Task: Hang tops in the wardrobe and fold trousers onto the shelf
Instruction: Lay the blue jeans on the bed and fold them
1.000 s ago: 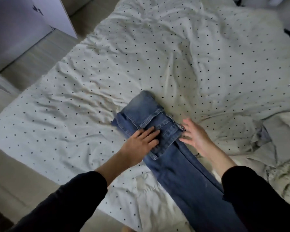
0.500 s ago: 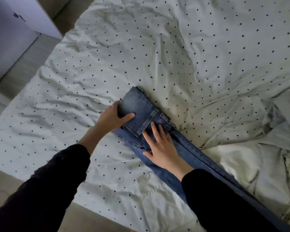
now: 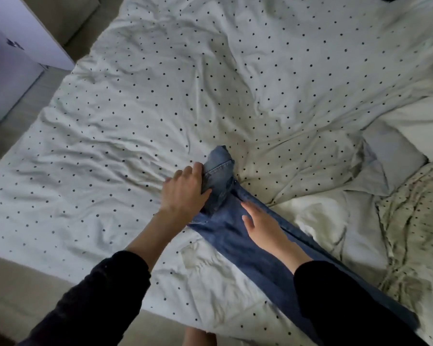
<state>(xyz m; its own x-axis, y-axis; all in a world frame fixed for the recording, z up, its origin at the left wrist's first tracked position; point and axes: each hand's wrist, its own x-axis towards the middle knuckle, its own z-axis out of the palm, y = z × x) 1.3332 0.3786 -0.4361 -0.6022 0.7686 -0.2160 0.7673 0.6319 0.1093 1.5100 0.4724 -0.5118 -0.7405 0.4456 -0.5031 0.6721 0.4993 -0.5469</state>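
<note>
Jeans of faded blue denim (image 3: 238, 233), one pair, lay on the white black-dotted duvet (image 3: 140, 116). My left hand (image 3: 184, 193) clutched their rolled waist end, fingers curled round it. My right hand (image 3: 261, 224), fingers straight, pressed flat on the legs just beside. Their long axis ran from that roll back toward my right side, so the left hand sat nearer the fold. Two hands, one duvet.

blue denim jeans (image 3: 238, 236): lower legs hidden under black right sleeve (image 3: 348, 303), cut by bottom edge | white wardrobe panel (image 3: 15, 53): cut by left edge
</note>
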